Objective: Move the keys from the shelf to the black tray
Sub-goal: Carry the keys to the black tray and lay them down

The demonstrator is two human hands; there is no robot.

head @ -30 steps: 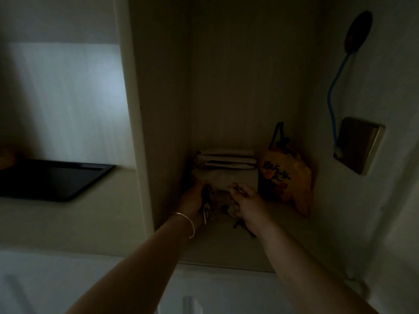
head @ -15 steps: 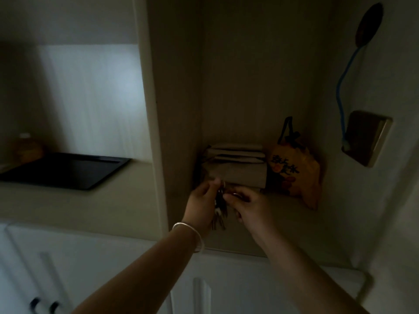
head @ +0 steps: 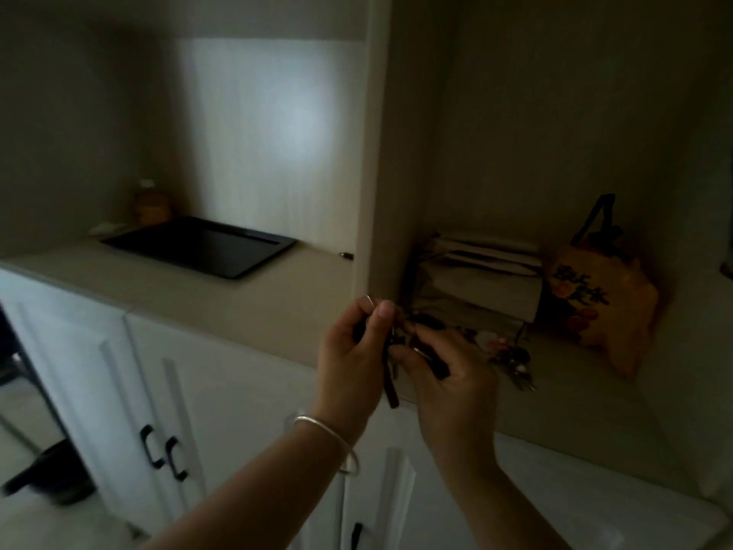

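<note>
Keys lifted off the shelf since a second ago, hands drawn back toward the body.
Left hand (head: 349,351) and right hand (head: 448,375) both pinch the keys (head: 396,351), dark strap hanging toward 6 o'clock; black tray (head: 198,248) at 10 o'clock.

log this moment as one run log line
stage: keys lifted off shelf | left hand: holding | right hand: holding | black tray: empty

A dim home, by the look of it, likely an entryway or hall unit: white panelled cabinet doors (head: 131,394) with black handles (head: 162,450) under a beige counter (head: 222,299). A black tray (head: 198,246) sits in 1 niche, and a printed orange bag (head: 599,299) and folded paper bags (head: 476,283) share the other.
</note>
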